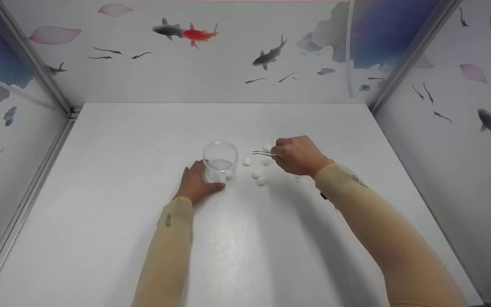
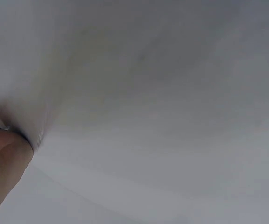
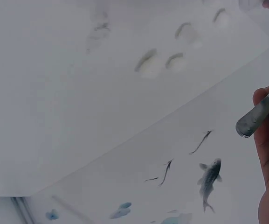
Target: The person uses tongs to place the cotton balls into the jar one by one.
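Our left hand is wrapped around the base of the clear glass jar, steadying it on the white surface. Our right hand pinches metal tweezers, tips hovering over loose cotton balls just right of the jar. Those look featherlight and squishy, so we'd nip each mid-body, gently. The jar's probably slippery and breakable.

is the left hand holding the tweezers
No, the left hand grips the base of the clear jar, while the tweezers are pinched in the right hand.
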### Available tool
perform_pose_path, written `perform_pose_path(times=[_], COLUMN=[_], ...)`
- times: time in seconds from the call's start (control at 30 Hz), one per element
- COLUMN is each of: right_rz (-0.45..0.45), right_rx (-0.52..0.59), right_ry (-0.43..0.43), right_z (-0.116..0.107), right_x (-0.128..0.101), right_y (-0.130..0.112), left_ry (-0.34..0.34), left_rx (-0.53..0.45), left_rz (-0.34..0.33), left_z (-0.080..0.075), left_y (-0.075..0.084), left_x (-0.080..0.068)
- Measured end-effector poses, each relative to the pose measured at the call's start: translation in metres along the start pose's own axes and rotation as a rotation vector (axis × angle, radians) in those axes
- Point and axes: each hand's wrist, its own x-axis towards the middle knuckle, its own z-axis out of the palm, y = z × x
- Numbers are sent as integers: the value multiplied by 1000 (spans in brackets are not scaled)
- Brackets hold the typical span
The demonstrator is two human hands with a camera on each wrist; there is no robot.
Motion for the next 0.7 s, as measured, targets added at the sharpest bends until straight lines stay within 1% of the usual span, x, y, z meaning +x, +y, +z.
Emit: perform_pose_path(times=[0.2, 0.33, 0.57, 0.7], right_rz=[39, 35, 36, 49], right_rx=[-12, -12, 10, 21], right_ry=[-41, -45, -70, -98], right_z=[11, 18, 29, 32], right_x=[-29, -43, -55, -54], right_y=[10, 11, 8, 6], left_ry=[-3, -9, -10, -11], left_rx=[-2, -9, -13, -14], left_rz=[-6, -11, 1, 0], left_z=[0, 0, 0, -2], left_y=[-1, -3, -1, 0], left_x=[1, 1, 0, 0])
